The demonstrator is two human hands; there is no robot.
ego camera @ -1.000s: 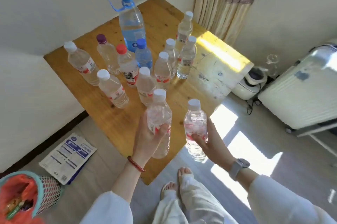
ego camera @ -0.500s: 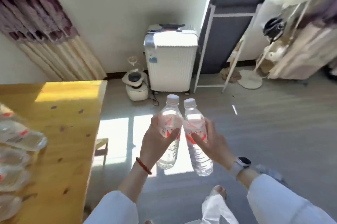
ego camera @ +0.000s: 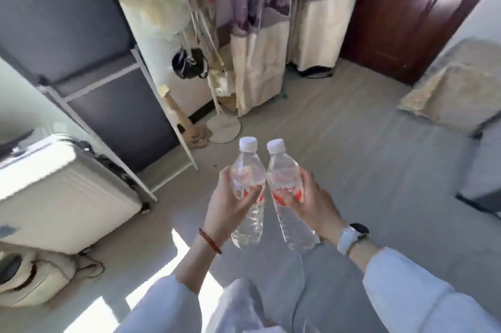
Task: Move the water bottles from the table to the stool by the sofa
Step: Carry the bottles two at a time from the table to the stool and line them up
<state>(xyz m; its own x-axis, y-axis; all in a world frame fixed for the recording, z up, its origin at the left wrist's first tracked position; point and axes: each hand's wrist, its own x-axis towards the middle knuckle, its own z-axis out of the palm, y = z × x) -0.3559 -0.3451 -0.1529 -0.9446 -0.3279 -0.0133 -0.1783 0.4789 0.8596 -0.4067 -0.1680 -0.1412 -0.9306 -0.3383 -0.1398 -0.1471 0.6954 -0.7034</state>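
Observation:
I hold two clear water bottles with white caps and red labels side by side in front of me, over the floor. My left hand (ego camera: 225,205) is wrapped around the left bottle (ego camera: 248,170) at its label. My right hand (ego camera: 311,202) grips the right bottle (ego camera: 282,167) the same way. Both bottles tilt slightly away from me and nearly touch at the shoulders. The table and the other bottles are out of view. A sofa (ego camera: 455,88) with a beige cover lies at the right edge; no stool shows.
A white suitcase (ego camera: 54,191) stands at the left, with a small white appliance (ego camera: 29,278) below it. A grey wardrobe with a white frame (ego camera: 108,88) and a coat stand (ego camera: 217,105) are ahead to the left. Curtains (ego camera: 271,34) and a dark door (ego camera: 406,7) are at the back.
I lifted both bottles off the table and turned right. The table has left the view, the suitcase has slid to the left, and the sofa has come in at the right.

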